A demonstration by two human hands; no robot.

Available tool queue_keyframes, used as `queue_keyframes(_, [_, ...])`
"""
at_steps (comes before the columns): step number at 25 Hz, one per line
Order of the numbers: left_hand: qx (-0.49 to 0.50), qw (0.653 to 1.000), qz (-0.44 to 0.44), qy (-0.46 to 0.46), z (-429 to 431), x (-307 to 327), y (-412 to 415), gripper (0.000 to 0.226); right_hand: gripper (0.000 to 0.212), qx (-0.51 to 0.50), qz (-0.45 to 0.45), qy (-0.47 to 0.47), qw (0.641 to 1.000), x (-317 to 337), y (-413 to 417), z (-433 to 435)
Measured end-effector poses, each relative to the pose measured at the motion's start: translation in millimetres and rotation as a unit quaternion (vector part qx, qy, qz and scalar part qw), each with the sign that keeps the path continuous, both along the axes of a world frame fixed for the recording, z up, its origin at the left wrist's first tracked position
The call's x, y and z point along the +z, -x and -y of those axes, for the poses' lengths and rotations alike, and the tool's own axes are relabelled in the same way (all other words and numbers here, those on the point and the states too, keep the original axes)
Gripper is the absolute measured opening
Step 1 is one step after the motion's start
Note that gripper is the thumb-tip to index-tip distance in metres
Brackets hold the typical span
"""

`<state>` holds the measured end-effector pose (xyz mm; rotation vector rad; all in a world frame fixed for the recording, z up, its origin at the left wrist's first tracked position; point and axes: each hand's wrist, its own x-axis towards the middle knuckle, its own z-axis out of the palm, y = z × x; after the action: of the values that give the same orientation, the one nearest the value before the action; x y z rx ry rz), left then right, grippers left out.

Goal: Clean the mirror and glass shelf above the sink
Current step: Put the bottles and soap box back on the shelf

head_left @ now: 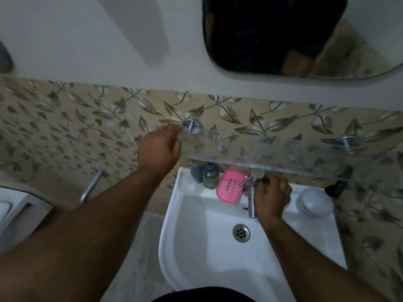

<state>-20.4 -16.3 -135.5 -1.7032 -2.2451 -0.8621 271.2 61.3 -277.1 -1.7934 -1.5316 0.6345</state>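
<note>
The mirror [305,40] hangs on the white wall at the upper right and reflects a dark-clothed person. Below it a clear glass shelf [283,153] sits on two chrome brackets [190,125] over the white sink [218,247]. My left hand [160,147] rests at the shelf's left end beside the left bracket, fingers curled over the glass edge; I cannot tell if it holds anything else. My right hand [272,195] is closed around the chrome tap [251,192] under the shelf.
On the sink's back rim stand a grey item [196,172], a green pump bottle [210,176], a pink soap case [230,188] and a white round container [315,201]. A chrome wall tap [91,185] sticks out at the left. A white toilet tank edge [13,205] is far left.
</note>
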Motion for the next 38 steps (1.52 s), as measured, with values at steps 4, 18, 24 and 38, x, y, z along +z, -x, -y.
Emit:
queue_keyframes(4, [0.077, 0.949, 0.262, -0.156, 29.3, -24.3, 11.2, 0.044, 0.034, 0.071, -0.022, -0.187, 0.98, 6.4, 2.4, 52.9])
queue_keyframes(18, [0.0, 0.928, 0.328, 0.175, -1.3, -107.3, -7.8, 0.038, 0.07, 0.224, 0.017, 0.105, 0.969, 10.2, 123.5, 21.0])
queue_keyframes(24, [-0.044, 0.919, 0.319, 0.227, -33.0, -133.4, -17.0, 0.023, 0.045, 0.251, 0.08, 0.119, 0.957, -2.3, 132.0, 2.5])
queue_keyframes(38, [-0.17, 0.958, 0.197, 0.116, 103.2, -69.0, -1.4, 0.038, 0.081, 0.311, -0.073, -0.043, 0.947, 51.9, 97.0, 129.8])
